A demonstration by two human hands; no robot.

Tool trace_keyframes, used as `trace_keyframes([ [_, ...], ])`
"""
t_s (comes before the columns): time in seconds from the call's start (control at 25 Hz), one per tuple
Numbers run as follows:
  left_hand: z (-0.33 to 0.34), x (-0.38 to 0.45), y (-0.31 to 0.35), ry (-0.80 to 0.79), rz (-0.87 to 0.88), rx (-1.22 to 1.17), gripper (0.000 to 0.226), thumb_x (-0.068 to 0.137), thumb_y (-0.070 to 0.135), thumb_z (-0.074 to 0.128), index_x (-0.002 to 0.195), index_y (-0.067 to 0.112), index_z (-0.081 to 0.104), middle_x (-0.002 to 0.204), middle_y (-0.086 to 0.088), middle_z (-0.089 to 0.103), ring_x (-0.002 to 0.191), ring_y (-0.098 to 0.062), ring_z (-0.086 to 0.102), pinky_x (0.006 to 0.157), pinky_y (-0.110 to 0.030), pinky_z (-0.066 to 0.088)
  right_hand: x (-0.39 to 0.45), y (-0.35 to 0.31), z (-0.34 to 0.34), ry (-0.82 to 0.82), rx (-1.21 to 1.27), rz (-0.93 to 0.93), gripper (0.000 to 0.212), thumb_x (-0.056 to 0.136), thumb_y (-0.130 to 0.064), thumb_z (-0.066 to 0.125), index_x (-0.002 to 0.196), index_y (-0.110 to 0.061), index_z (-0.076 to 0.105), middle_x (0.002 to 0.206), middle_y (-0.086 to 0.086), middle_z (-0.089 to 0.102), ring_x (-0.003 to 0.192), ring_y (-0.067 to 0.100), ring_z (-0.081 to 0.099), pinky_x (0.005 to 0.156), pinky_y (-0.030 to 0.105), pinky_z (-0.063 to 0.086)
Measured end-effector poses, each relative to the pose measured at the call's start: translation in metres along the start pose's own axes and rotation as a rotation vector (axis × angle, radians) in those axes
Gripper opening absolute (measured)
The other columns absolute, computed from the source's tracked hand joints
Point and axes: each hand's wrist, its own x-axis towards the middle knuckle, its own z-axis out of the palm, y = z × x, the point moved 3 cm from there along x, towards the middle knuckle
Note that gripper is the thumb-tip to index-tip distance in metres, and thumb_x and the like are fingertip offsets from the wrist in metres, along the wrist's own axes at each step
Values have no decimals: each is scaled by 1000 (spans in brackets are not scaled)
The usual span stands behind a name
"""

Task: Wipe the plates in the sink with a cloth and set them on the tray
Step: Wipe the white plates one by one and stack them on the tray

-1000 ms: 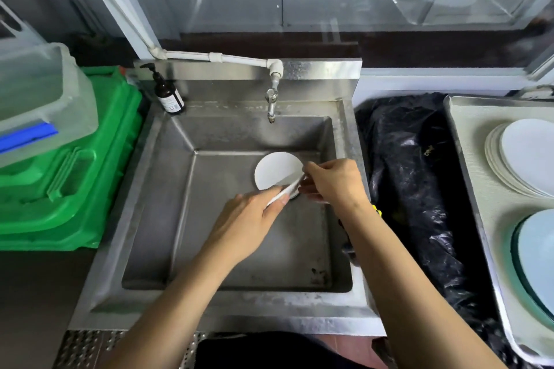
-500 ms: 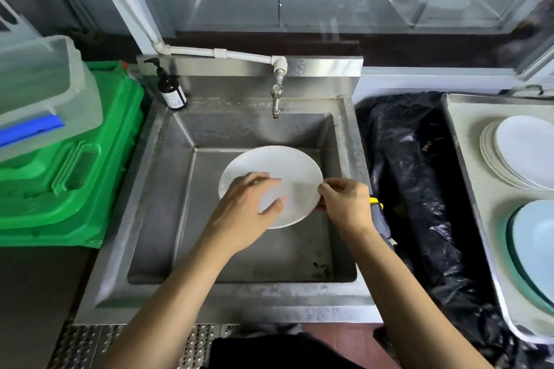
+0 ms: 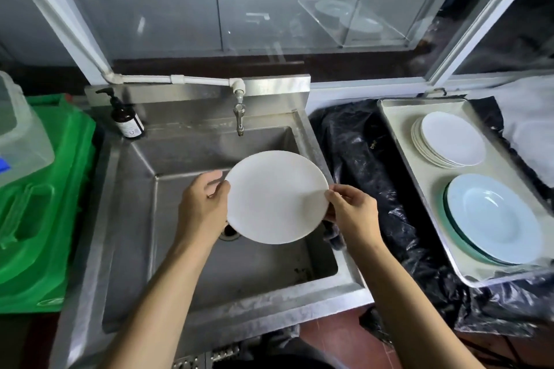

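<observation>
Steel sink (image 3: 141, 237) set under a window, tap (image 3: 239, 117) at its back wall, drain partly visible on the basin floor. White plate (image 3: 277, 198) held flat above the sink, clear of the basin floor, toward the sink's right side. Left hand (image 3: 204, 207) grips the plate's left rim, fingers curled round the edge. Right hand (image 3: 353, 213) pinches the plate's right rim, thumb on top. Cloth not identifiable in either hand. Right of the sink, beyond black plastic sheeting (image 3: 365, 165), tray (image 3: 398, 111) bearing a stack of white plates (image 3: 449, 139) at its far end and pale blue dishes (image 3: 494, 219) at its near end, the two stacks just apart. Dark pump bottle (image 3: 127, 120) standing upright on the sink's back left corner. Green crate (image 3: 45, 219) left of the sink, clear plastic container (image 3: 21, 141) on top of it.
</observation>
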Motion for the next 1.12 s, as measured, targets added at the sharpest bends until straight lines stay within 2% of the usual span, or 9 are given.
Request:
trace_keyframes([
  [0.08, 8, -2, 2, -37, -28, -52, 21, 81, 34, 61, 99, 41, 68, 111, 2, 73, 97, -15, 69, 90, -36, 58, -1, 4, -14, 74, -18, 18, 12, 97, -10, 64, 98, -9, 76, 74, 3, 72, 52, 7, 64, 62, 41, 61],
  [0.16, 17, -6, 4, -60, -31, -73, 19, 77, 34, 61, 90, 43, 70, 101, 6, 75, 98, -16, 71, 95, -47, 56, -3, 9, -25, 111, 31, 27, 18, 95, -9, 64, 87, -18, 77, 68, -1, 71, 54, 11, 64, 73, 51, 62],
  [0.24, 31, -11, 13, -88, -9, -96, 18, 82, 27, 63, 91, 40, 71, 94, 9, 76, 95, -15, 72, 90, -44, 58, -2, 13, -38, 153, 90, 20, 24, 94, -8, 65, 81, -25, 77, 72, -5, 76, 68, 14, 70, 84, 50, 63],
  [0.36, 58, -13, 25, -136, 5, -115, 18, 92, 17, 62, 99, 31, 72, 100, 5, 75, 97, -16, 72, 76, -32, 59, 5, 16, -61, 208, 148, 12, 18, 95, -10, 66, 90, -21, 79, 88, 5, 79, 77, 19, 71, 84, 47, 63],
  [0.52, 97, -17, 38, -168, -9, -119, 20, 95, 15, 58, 104, 24, 73, 101, 4, 74, 97, -16, 71, 74, -28, 58, 22, 24, -93, 248, 197, 23, 19, 96, -11, 66, 85, -23, 77, 76, -4, 74, 71, 18, 67, 81, 47, 62],
  [0.68, 160, -21, 51, -203, -39, -133, 20, 97, 12, 57, 109, 20, 71, 106, -8, 73, 99, -25, 71, 82, -33, 59, 59, 34, -146, 302, 199, 16, 13, 95, -13, 66, 93, -20, 77, 81, -8, 72, 68, 4, 64, 63, 19, 55],
  [0.84, 236, -24, 63, -247, -99, -134, 18, 98, 13, 58, 106, 21, 72, 108, -6, 74, 101, -20, 71, 85, -36, 58, 110, 49, -203, 341, 212, 83, 19, 92, -13, 68, 84, -26, 79, 74, -5, 73, 68, 17, 63, 75, 38, 56],
  [0.96, 297, -25, 74, -267, -137, -137, 18, 99, 10, 57, 105, 18, 72, 110, -6, 74, 103, -20, 70, 91, -41, 58, 149, 57, -244, 324, 247, 117, 23, 91, -6, 65, 85, -21, 80, 72, -4, 72, 71, 17, 62, 72, 37, 56],
  [1.12, 379, -17, 84, -292, -164, -121, 20, 99, 9, 55, 105, 16, 73, 111, -7, 73, 103, -19, 70, 90, -40, 58, 200, 66, -296, 330, 168, 96, 35, 90, -4, 59, 80, -31, 80, 77, -8, 76, 78, 23, 69, 77, 39, 57],
])
